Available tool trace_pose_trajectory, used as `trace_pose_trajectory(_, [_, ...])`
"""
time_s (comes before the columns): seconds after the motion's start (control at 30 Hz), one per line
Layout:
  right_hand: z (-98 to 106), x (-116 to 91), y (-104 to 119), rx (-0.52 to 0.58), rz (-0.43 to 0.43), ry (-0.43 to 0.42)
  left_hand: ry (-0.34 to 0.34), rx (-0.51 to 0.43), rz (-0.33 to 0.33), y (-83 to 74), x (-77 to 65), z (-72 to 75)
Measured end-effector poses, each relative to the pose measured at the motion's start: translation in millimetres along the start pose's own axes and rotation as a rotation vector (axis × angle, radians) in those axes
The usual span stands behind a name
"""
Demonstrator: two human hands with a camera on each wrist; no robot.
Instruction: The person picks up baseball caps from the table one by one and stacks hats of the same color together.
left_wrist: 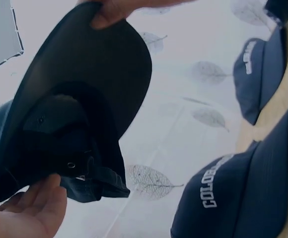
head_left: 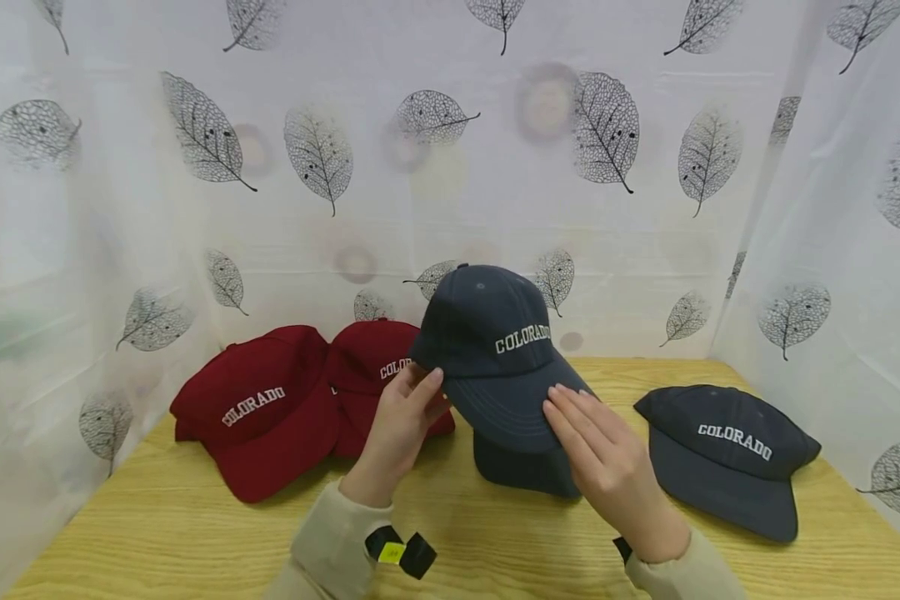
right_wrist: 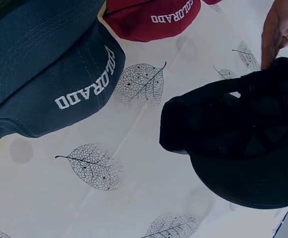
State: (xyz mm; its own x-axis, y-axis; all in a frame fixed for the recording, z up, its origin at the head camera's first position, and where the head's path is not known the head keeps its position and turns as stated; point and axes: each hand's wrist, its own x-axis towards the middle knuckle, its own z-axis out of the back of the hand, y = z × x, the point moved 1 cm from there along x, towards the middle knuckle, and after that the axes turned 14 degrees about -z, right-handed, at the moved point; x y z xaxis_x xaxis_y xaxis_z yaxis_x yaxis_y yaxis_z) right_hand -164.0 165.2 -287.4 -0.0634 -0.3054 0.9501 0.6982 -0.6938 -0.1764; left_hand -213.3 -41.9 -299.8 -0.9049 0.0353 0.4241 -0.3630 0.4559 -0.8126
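Observation:
A navy baseball cap (head_left: 487,325) with white COLORADO lettering is held up above the table, brim toward me. My left hand (head_left: 401,425) grips its left lower edge, thumb outside and the other fingers underneath. On the brim's right side lies my right hand (head_left: 607,458), fingers on top; the left wrist view has its thumb (left_wrist: 103,20) under the brim, pinching it. That view also exposes the cap's dark inside and back strap (left_wrist: 107,176). Below the held cap stands another navy cap (head_left: 525,473), its crown mostly hidden.
Two dark red caps (head_left: 262,408) sit side by side on the left of the wooden table (head_left: 480,550). Toward the right lies another navy cap (head_left: 720,467). A white curtain (head_left: 465,208) with leaf prints surrounds the table's back and sides.

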Motion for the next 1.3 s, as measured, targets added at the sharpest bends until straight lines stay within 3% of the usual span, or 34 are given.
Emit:
trace_pose_trajectory(0.17, [-1.2,-0.7,0.3,-0.005,0.016,0.021,0.02,-0.014,-0.003,-0.3,-2.6,-3.3])
trace_pose_trajectory(0.33, [-3.3,-4.1,-0.4,-0.006,0.017,0.051,-0.01,-0.017,0.0,-1.5,-4.2,-5.7])
trace_pose_trajectory(0.67, [-8.4,-18.0,-9.0,-0.032,-0.041,0.109,-0.065,-0.076,-0.081,-3.6,-6.7,-8.3])
trace_pose_trajectory(0.97, [-5.0,-29.4,-36.6,0.004,-0.231,0.288,-0.146,-0.134,-0.076,-1.7,-5.8,-6.7])
trace_pose_trajectory(1.1, [-2.8,-36.2,-51.6,0.017,-0.401,0.364,-0.135,-0.151,-0.09,1.6,-4.9,-5.2])
trace_pose_trajectory(1.3, [-2.6,-42.1,-61.6,0.098,-0.659,0.378,-0.103,-0.157,-0.119,6.5,-3.9,-4.4])
